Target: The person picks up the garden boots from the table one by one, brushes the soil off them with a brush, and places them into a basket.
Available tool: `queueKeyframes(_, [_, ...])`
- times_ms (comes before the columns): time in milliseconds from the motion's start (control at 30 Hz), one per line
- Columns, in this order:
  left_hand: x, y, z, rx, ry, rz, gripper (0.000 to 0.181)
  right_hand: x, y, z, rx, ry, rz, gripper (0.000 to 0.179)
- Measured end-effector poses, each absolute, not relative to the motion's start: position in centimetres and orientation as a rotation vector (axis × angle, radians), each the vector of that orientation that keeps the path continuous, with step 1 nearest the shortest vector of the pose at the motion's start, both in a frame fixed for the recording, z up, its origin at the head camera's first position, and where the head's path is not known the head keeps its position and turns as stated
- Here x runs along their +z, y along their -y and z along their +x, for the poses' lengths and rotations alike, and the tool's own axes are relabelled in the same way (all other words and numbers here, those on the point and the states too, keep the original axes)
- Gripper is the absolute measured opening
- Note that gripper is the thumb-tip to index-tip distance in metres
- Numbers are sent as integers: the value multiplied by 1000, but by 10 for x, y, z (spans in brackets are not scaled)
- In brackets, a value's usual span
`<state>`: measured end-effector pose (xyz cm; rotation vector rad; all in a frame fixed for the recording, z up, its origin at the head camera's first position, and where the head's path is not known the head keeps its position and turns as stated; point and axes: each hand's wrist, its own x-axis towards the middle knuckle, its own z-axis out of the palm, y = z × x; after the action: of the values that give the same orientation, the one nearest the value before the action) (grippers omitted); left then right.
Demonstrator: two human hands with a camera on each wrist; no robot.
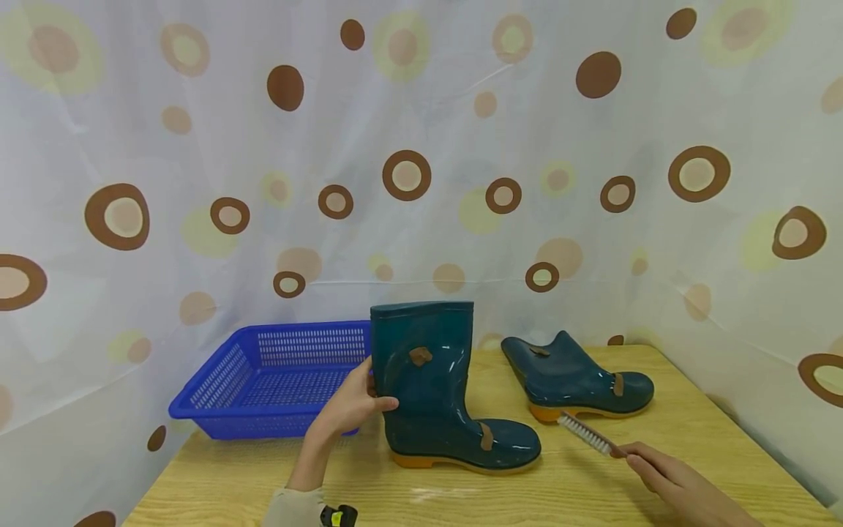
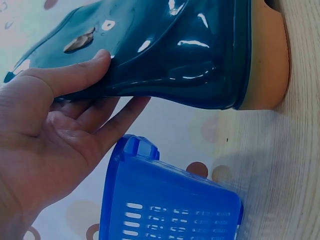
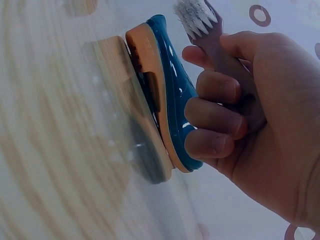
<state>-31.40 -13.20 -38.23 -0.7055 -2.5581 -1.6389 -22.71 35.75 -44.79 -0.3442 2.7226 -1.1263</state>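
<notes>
A dark green rubber boot (image 1: 431, 388) with an orange sole stands upright on the table, toe to the right. Brown patches mark its shaft (image 2: 80, 41) and its instep. My left hand (image 1: 356, 402) grips the back of the shaft, thumb on the near side and fingers behind it. In my right hand (image 1: 675, 476) is a scrubbing brush (image 1: 586, 433) with white bristles, its handle wrapped by curled fingers (image 3: 215, 115). The brush head is between the two boots in the head view, apart from the upright one. A second green boot (image 1: 573, 377) lies on its side behind the brush.
A blue perforated plastic basket (image 1: 217, 421) stands at the back left, partly behind my left hand and the upright boot. The wooden table (image 1: 461, 505) ends at a right edge beyond the second boot. A dotted curtain (image 1: 454, 241) hangs behind everything.
</notes>
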Motion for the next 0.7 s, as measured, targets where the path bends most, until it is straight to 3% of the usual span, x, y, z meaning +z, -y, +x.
queueKeyframes(700, [-383, 137, -313, -1620, 2575, -844, 81, -445, -358, -226, -1020, -2841, -500, 52])
